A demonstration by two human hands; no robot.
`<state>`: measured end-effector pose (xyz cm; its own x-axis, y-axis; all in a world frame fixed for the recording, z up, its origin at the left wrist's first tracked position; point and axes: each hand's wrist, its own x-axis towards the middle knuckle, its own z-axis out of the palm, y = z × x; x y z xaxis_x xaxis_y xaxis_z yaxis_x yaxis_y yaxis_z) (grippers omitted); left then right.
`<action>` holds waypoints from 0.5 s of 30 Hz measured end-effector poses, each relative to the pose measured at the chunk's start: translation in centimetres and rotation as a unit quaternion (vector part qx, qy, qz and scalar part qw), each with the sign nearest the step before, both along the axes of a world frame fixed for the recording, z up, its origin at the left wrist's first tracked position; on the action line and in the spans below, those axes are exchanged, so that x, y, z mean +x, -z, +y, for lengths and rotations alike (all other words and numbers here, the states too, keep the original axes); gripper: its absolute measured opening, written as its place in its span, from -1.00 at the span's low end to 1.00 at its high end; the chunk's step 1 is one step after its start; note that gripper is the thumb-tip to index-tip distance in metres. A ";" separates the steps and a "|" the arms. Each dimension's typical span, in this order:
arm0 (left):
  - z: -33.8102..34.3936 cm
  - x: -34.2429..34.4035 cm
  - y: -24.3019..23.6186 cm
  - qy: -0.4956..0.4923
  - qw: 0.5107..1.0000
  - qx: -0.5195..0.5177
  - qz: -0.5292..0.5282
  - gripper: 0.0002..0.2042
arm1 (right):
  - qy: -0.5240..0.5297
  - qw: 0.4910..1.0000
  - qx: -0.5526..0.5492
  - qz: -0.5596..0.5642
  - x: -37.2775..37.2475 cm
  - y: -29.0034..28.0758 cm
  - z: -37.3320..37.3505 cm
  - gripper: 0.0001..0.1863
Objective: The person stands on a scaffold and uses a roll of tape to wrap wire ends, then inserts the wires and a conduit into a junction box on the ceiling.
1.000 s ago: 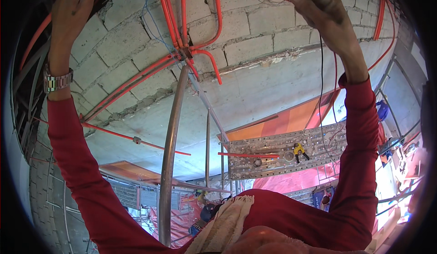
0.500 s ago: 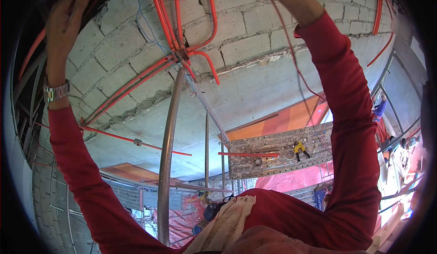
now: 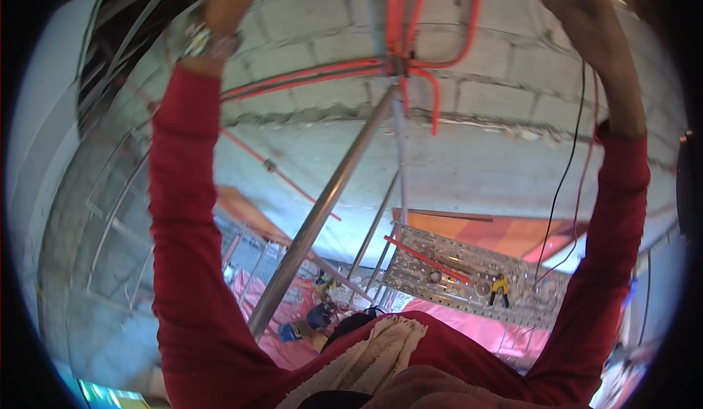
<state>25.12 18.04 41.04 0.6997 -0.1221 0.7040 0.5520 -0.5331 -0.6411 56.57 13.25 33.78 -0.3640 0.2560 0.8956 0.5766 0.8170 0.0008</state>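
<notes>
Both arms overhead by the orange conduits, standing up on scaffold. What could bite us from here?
1. Both hands are raised out of view, so neither seems to grip the scaffold pole; a slip could mean a fall to the floor far below.
2. The black cable hangs loose beside the right arm and could snag a sleeve.
3. Tools lie on the perforated platform; one knocked off could drop to the level below.

Your sleeves (image 3: 183, 262) are matt red knit cloth. Your watch (image 3: 196, 39) is shiny metal. The wall (image 3: 512, 87) is rough grey block with coarse mortar. The conduits (image 3: 395, 13) are smooth orange plastic; the pole (image 3: 322, 211) is dull metal, the platform (image 3: 469, 277) perforated metal.
</notes>
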 end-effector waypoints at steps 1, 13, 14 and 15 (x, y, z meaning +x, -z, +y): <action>-0.1 1.3 -0.3 0.017 1.000 -0.003 -0.016 -0.71 | 0.025 0.999 -0.020 -0.013 0.7 -0.2 -1.3 -0.82; 1.6 0.1 0.1 0.064 0.996 0.063 -0.011 -0.65 | 0.037 0.952 -0.280 0.120 6.6 5.9 -1.5 -0.39; 1.1 0.5 0.1 0.056 0.997 0.040 -0.021 -0.64 | 0.089 0.968 -0.218 0.092 8.4 6.2 -0.3 -0.45; 0.9 0.7 0.1 0.053 0.998 0.037 -0.021 -0.64 | 0.086 0.967 -0.221 0.091 8.0 5.7 -0.3 -0.45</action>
<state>25.85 18.92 40.92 0.6505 -0.2471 0.7181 0.5220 -0.5413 -0.6592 64.54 12.99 28.05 -0.1288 0.6711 0.7301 0.6622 0.6062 -0.4405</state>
